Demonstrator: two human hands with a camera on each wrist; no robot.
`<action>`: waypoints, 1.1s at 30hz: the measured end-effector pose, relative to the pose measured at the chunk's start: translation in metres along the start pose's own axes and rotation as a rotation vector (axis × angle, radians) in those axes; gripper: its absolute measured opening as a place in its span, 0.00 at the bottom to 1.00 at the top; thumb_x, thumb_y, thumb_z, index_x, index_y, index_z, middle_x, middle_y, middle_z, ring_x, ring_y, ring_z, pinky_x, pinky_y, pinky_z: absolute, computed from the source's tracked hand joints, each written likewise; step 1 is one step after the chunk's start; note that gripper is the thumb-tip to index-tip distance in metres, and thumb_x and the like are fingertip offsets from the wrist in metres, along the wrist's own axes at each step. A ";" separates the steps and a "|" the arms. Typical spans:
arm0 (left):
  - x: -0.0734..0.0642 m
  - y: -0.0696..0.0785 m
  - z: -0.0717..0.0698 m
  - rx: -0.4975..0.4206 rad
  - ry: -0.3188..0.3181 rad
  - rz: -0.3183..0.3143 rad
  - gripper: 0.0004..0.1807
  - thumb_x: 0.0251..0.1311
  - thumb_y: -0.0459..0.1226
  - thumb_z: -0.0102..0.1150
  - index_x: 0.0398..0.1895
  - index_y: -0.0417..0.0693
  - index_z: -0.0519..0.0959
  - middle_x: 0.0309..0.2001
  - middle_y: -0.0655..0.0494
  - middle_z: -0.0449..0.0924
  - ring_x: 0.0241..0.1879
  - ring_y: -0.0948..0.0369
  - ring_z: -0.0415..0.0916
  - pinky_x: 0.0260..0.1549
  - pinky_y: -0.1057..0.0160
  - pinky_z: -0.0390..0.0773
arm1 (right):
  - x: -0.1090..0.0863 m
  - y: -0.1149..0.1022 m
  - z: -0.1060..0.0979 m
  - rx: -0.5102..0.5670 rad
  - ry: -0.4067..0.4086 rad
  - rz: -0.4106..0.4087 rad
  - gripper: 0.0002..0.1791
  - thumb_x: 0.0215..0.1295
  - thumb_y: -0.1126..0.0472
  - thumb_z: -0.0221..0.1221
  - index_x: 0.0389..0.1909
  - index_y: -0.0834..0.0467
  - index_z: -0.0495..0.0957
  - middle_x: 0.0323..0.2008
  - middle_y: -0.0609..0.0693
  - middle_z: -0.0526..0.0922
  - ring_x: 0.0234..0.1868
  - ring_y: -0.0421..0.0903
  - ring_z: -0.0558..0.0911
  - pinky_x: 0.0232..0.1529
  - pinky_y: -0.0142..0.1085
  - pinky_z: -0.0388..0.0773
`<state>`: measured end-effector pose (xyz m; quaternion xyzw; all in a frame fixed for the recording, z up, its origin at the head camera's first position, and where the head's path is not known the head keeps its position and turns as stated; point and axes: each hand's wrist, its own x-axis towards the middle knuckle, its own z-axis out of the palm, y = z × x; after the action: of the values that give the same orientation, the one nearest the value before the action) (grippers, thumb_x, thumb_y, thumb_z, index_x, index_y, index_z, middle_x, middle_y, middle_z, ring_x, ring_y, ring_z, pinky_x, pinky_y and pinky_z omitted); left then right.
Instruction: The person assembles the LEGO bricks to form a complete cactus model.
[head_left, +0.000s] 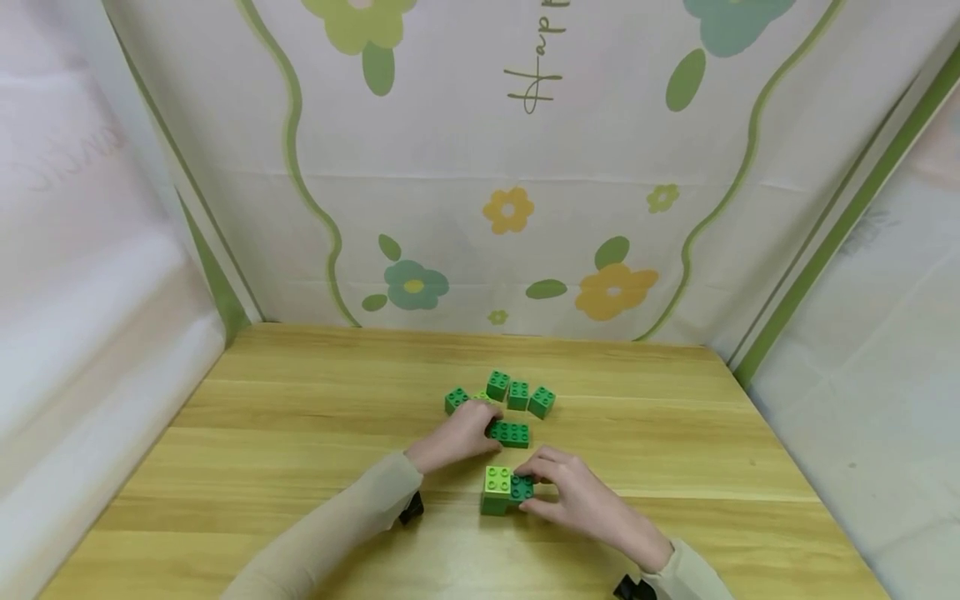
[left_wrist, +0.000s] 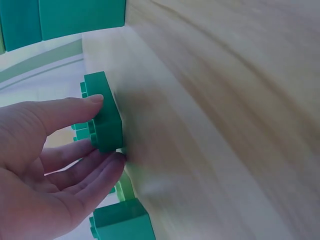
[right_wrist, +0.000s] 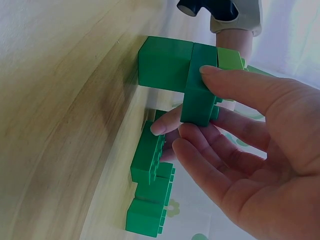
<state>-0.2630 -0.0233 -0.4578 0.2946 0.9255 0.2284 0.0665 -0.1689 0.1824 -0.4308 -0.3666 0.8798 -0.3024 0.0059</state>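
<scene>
In the head view a small stacked build stands near the front middle: a green brick (right_wrist: 162, 62) at the bottom, a dark green brick (right_wrist: 200, 102) over it that overhangs to the right, and a lime brick (head_left: 498, 479) on top at the left. My right hand (head_left: 577, 500) pinches the overhanging end of the dark green brick between thumb and fingers. Farther back, a long green brick (head_left: 512, 434) lies studs up on the table. My left hand (head_left: 459, 433) holds its left end, thumb on the near side and fingers at the far side.
Beyond the left hand lie several loose bricks: a green brick (head_left: 456, 400), a partly hidden lime brick (head_left: 482, 397), and more square green bricks (head_left: 518, 395). The wooden table (head_left: 300, 400) meets a printed cloth wall (head_left: 465, 250) at the back.
</scene>
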 end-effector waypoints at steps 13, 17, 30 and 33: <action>0.002 -0.003 0.001 -0.035 0.029 0.066 0.17 0.56 0.37 0.71 0.48 0.42 0.83 0.47 0.51 0.86 0.49 0.57 0.82 0.49 0.62 0.84 | 0.000 0.000 -0.001 0.007 -0.014 0.045 0.18 0.57 0.63 0.70 0.49 0.59 0.81 0.45 0.49 0.83 0.43 0.37 0.83 0.44 0.32 0.86; -0.003 -0.004 -0.004 -0.065 0.032 0.058 0.17 0.56 0.36 0.71 0.49 0.41 0.83 0.48 0.50 0.86 0.50 0.57 0.82 0.50 0.60 0.84 | 0.000 -0.001 -0.001 0.007 -0.020 0.049 0.18 0.58 0.63 0.70 0.49 0.59 0.81 0.45 0.49 0.83 0.43 0.37 0.83 0.44 0.32 0.86; -0.024 -0.003 -0.029 -0.108 0.052 0.064 0.17 0.54 0.35 0.72 0.48 0.40 0.84 0.47 0.48 0.86 0.49 0.55 0.82 0.51 0.56 0.83 | 0.000 -0.002 -0.001 0.014 -0.008 0.022 0.17 0.58 0.63 0.69 0.48 0.60 0.81 0.44 0.49 0.83 0.42 0.38 0.83 0.43 0.33 0.86; -0.031 -0.001 -0.033 -0.100 0.064 0.078 0.17 0.54 0.36 0.72 0.46 0.41 0.84 0.45 0.50 0.86 0.47 0.56 0.82 0.48 0.59 0.84 | 0.000 -0.002 -0.001 0.008 0.001 0.002 0.16 0.58 0.64 0.69 0.48 0.60 0.81 0.43 0.49 0.83 0.42 0.38 0.84 0.42 0.33 0.86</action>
<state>-0.2474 -0.0547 -0.4293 0.3194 0.9024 0.2860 0.0426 -0.1674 0.1818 -0.4293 -0.3655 0.8789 -0.3063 0.0071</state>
